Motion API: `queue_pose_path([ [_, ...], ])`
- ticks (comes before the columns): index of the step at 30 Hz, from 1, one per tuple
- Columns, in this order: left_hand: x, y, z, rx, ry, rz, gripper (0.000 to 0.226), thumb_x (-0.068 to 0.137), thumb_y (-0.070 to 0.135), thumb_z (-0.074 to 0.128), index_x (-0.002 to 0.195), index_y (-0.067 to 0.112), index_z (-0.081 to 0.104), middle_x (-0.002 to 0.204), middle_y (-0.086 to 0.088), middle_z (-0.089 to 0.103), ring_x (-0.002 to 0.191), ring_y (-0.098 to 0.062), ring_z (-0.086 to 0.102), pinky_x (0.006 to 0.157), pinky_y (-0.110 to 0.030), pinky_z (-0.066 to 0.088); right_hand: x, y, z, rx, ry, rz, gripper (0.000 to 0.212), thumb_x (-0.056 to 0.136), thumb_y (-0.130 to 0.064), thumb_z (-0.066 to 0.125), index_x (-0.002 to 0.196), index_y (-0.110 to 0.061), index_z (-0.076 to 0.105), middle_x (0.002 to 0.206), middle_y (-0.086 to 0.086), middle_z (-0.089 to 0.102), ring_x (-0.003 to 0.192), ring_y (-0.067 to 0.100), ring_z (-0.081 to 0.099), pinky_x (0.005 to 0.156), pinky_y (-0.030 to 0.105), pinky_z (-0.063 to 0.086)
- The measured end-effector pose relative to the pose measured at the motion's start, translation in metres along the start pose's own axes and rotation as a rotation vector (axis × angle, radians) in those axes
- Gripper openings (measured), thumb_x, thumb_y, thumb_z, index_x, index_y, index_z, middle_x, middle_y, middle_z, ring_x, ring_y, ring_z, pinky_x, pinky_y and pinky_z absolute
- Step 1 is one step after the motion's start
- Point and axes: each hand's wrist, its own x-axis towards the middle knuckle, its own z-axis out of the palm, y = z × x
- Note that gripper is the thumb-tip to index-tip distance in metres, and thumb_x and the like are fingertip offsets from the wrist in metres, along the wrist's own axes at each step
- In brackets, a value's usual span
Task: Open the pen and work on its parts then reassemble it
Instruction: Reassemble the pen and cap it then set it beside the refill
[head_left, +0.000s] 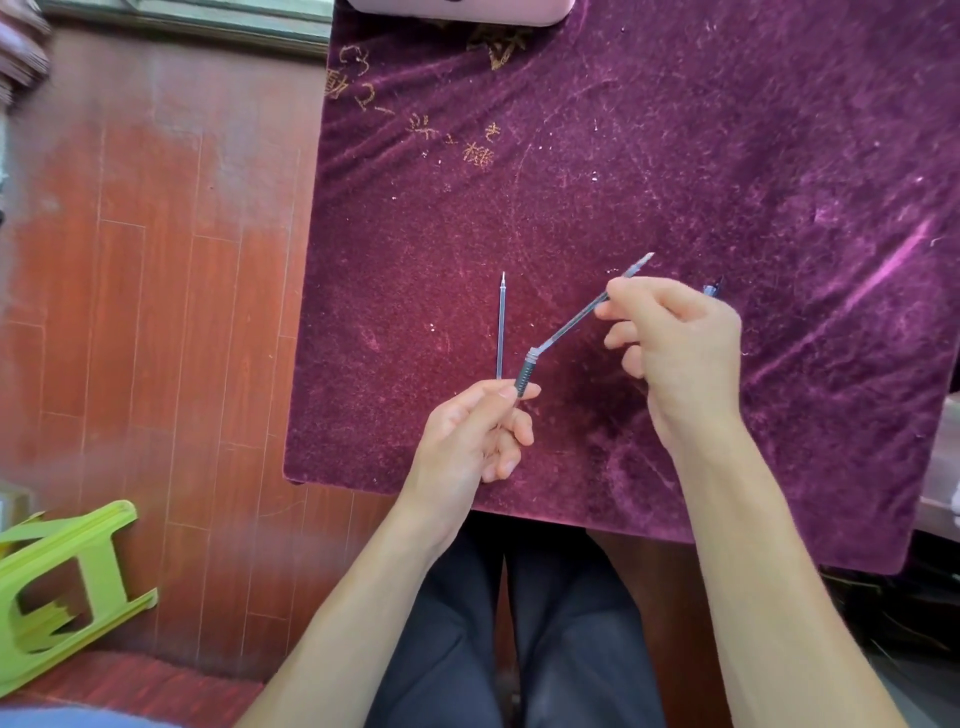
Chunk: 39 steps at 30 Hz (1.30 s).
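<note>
Holding the pen apart in two pieces, I sit at a surface (675, 156) covered in deep purple velvet cloth. My left hand (467, 431) is low and near the surface's front edge, its fingers (511, 391) pinched together on the dark ribbed grip section (525, 371), which points up and away from me. My right hand (680, 343) is higher and to the right, its fingers (623, 291) clamped on the clear barrel (571, 325). That barrel runs on a slant from the top of the grip section up to my right hand, and its far end pokes out past my fingertips. The two pieces meet at an angle, touching at the grip's threaded end.

Just left of the grip section, the thin ink refill (501, 327) lies flat on the cloth, straight, with its fine point aimed away from me. Beyond my right hand, a small dark pen part (714, 288) rests on the cloth; I cannot tell what it is.

Below the surface are my dark trousers (519, 623). To the left is red-brown wood floor (156, 312), with a lime green plastic stool (57, 587) tipped on its side.
</note>
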Motion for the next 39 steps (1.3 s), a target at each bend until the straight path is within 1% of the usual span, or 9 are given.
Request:
queue_pose_path([
  [2, 0.001, 0.001, 0.001, 0.019, -0.017, 0.001, 0.028, 0.095, 0.037, 0.058, 0.105, 0.02, 0.077, 0.073, -0.002, 0.066, 0.045, -0.007, 0.049, 0.042, -0.016, 0.036, -0.007, -0.002, -0.013, 0.253, -0.032, 0.056, 0.017, 0.09, -0.022, 0.076, 0.074, -0.02, 0.083, 0.079, 0.001, 0.08, 0.057, 0.005, 0.064, 0.043, 0.016, 0.038],
  [4, 0.003, 0.002, 0.001, 0.041, -0.032, 0.005, 0.028, 0.095, 0.036, 0.058, 0.105, 0.019, 0.078, 0.072, -0.002, 0.067, 0.043, -0.007, 0.049, 0.041, -0.016, 0.036, -0.013, -0.002, -0.021, 0.385, -0.056, 0.096, 0.024, 0.094, -0.019, 0.074, 0.073, -0.021, 0.084, 0.082, 0.003, 0.079, 0.058, 0.006, 0.065, 0.043, 0.015, 0.039],
  [10, 0.009, 0.003, 0.002, 0.06, -0.056, 0.012, 0.031, 0.092, 0.039, 0.06, 0.106, 0.018, 0.078, 0.07, -0.001, 0.066, 0.039, -0.005, 0.041, 0.043, -0.01, 0.036, -0.021, 0.005, -0.029, 0.489, -0.026, 0.151, 0.028, 0.098, -0.017, 0.072, 0.072, -0.021, 0.082, 0.085, 0.005, 0.08, 0.059, 0.006, 0.065, 0.045, 0.014, 0.042],
  [16, 0.015, 0.0, 0.005, 0.094, -0.067, 0.008, 0.029, 0.092, 0.038, 0.06, 0.104, 0.02, 0.079, 0.07, -0.001, 0.066, 0.039, -0.005, 0.04, 0.043, -0.012, 0.034, -0.02, 0.013, -0.038, 0.502, 0.003, 0.153, 0.031, 0.099, -0.016, 0.07, 0.071, -0.02, 0.081, 0.089, 0.007, 0.08, 0.057, 0.006, 0.065, 0.045, 0.014, 0.041],
  [22, 0.018, 0.0, 0.009, 0.124, -0.084, 0.013, 0.029, 0.093, 0.036, 0.06, 0.104, 0.017, 0.079, 0.069, -0.001, 0.065, 0.039, -0.004, 0.038, 0.044, -0.012, 0.034, -0.017, 0.015, -0.046, 0.47, 0.02, 0.133, 0.017, 0.097, -0.018, 0.07, 0.083, -0.015, 0.08, 0.093, 0.01, 0.081, 0.058, 0.007, 0.066, 0.045, 0.014, 0.042],
  [29, 0.02, -0.001, 0.01, 0.166, -0.077, 0.03, 0.025, 0.096, 0.027, 0.058, 0.102, 0.014, 0.079, 0.067, -0.001, 0.066, 0.04, -0.005, 0.037, 0.043, -0.015, 0.031, -0.013, 0.016, -0.051, 0.414, -0.008, 0.07, 0.026, 0.096, -0.019, 0.07, 0.073, -0.023, 0.082, 0.088, 0.006, 0.081, 0.058, 0.006, 0.066, 0.046, 0.014, 0.043],
  [32, 0.02, -0.003, 0.009, 0.229, -0.059, 0.034, 0.024, 0.098, 0.02, 0.058, 0.101, 0.008, 0.078, 0.066, 0.001, 0.068, 0.042, -0.008, 0.034, 0.043, -0.028, 0.021, -0.01, 0.018, -0.052, 0.375, -0.001, 0.034, 0.02, 0.094, -0.019, 0.07, 0.076, -0.024, 0.077, 0.087, 0.008, 0.081, 0.056, 0.008, 0.064, 0.045, 0.016, 0.042],
  [34, 0.019, -0.004, 0.01, 0.266, -0.063, 0.035, 0.023, 0.097, 0.019, 0.059, 0.099, 0.006, 0.077, 0.065, 0.002, 0.068, 0.045, -0.013, 0.031, 0.046, -0.036, 0.019, -0.007, 0.019, -0.051, 0.333, -0.006, 0.006, 0.015, 0.093, -0.02, 0.072, 0.079, -0.024, 0.075, 0.087, 0.008, 0.081, 0.055, 0.009, 0.062, 0.046, 0.016, 0.042],
  [39, 0.017, -0.004, 0.013, 0.26, -0.079, 0.029, 0.023, 0.098, 0.019, 0.058, 0.102, 0.005, 0.076, 0.065, 0.001, 0.068, 0.045, -0.014, 0.031, 0.046, -0.036, 0.019, -0.004, 0.019, -0.047, 0.288, -0.055, -0.014, 0.009, 0.09, -0.023, 0.077, 0.082, -0.023, 0.08, 0.082, 0.003, 0.077, 0.058, 0.007, 0.058, 0.049, 0.016, 0.043],
])
